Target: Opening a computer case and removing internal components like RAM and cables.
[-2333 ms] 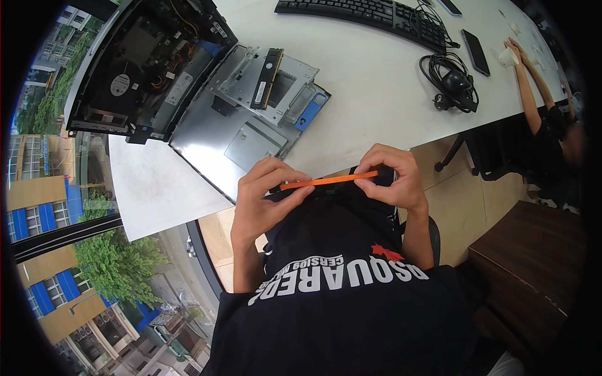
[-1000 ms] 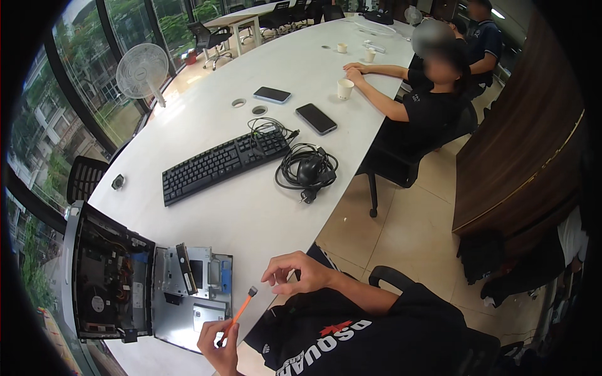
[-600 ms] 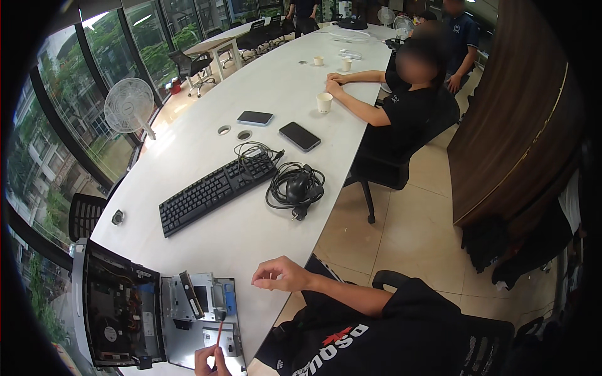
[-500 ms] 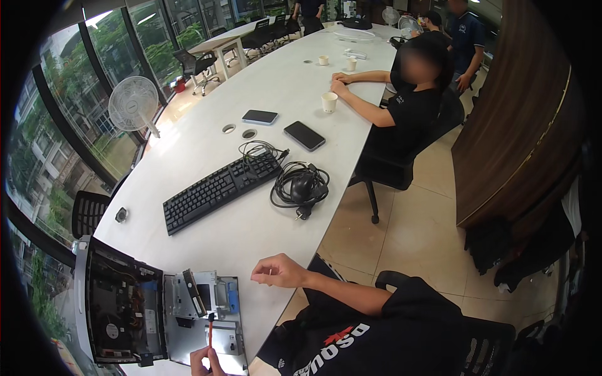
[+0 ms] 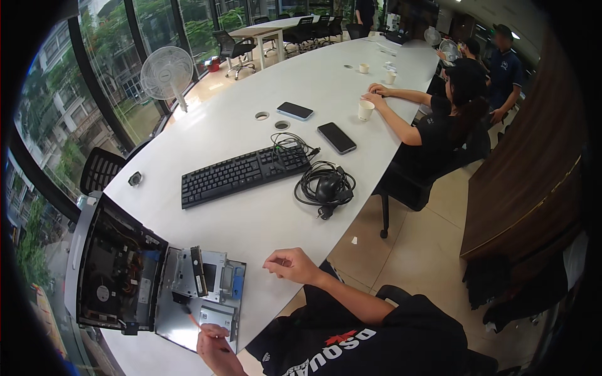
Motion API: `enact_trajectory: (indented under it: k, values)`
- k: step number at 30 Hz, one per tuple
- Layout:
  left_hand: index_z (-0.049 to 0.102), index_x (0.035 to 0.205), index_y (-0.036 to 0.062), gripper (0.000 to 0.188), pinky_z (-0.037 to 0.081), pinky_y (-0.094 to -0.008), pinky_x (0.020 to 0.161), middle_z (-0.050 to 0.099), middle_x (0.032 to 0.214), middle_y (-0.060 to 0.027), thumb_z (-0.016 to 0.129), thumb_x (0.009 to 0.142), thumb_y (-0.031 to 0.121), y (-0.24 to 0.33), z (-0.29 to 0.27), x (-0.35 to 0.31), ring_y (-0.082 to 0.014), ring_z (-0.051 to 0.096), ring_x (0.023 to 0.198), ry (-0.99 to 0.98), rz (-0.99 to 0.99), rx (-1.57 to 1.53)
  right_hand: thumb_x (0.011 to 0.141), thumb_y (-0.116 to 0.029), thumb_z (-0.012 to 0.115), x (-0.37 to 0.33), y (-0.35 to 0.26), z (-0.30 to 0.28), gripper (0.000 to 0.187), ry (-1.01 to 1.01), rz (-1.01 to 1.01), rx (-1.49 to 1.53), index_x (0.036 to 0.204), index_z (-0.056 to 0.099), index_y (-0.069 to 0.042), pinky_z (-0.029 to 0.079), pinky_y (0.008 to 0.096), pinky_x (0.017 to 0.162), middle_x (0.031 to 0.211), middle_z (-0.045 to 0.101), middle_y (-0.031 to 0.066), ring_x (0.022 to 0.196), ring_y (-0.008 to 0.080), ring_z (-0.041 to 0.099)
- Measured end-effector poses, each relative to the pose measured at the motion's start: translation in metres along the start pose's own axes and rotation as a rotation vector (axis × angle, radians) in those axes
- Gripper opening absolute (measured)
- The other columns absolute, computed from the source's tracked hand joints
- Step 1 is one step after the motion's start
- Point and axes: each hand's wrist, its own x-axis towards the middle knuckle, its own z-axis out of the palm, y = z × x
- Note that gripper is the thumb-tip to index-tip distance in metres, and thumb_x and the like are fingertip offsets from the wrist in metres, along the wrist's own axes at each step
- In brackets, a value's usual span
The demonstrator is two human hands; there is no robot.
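Note:
An opened desktop computer case [image 5: 74, 263] stands at the lower left, its dark inside showing a fan and wires. Beside it lies its swung-out metal panel [image 5: 168, 319] with a silver drive cage [image 5: 219, 271] and blue latch. A narrow black stick [image 5: 199, 272], like a memory module, rests across the cage. My left hand [image 5: 216, 348], over the panel's near edge, pinches a thin reddish strip [image 5: 194, 318] with a blurred dark end; whether cable or brush I cannot tell. My right hand [image 5: 293, 266] hovers right of the cage, fingers curled; their contents are hidden.
Beyond the case lie a black keyboard [image 5: 241, 177], a coiled black cable [image 5: 326, 188], two phones [image 5: 337, 137] and a small dark part [image 5: 135, 179]. Paper cups [image 5: 365, 111] stand farther along the white table [image 5: 269, 222]. A seated person [image 5: 433, 128] leans on the right edge.
My view has swung left, so the table sits farther right. My left hand has shifted with the strip, whose dark end has moved left of the black stick. The right hand stays curled.

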Motion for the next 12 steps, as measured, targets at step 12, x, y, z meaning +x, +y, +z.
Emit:
enact_trajectory:
  k: [12]
  values:
    - [0.069,0.103,-0.007,0.023,0.036,-0.0267,0.056,0.063,0.071,-0.0122,0.075,0.091,0.012,-0.007,0.033,-0.013,-0.0112,0.05,0.06,-0.326,-0.183,-0.045,0.098,-0.02,0.071,-0.001,0.005,-0.003,0.02,0.026,0.029,0.066,0.102,0.076,-0.001,0.053,0.023,0.061,0.084,0.073,0.0031,0.065,0.0079,0.065]
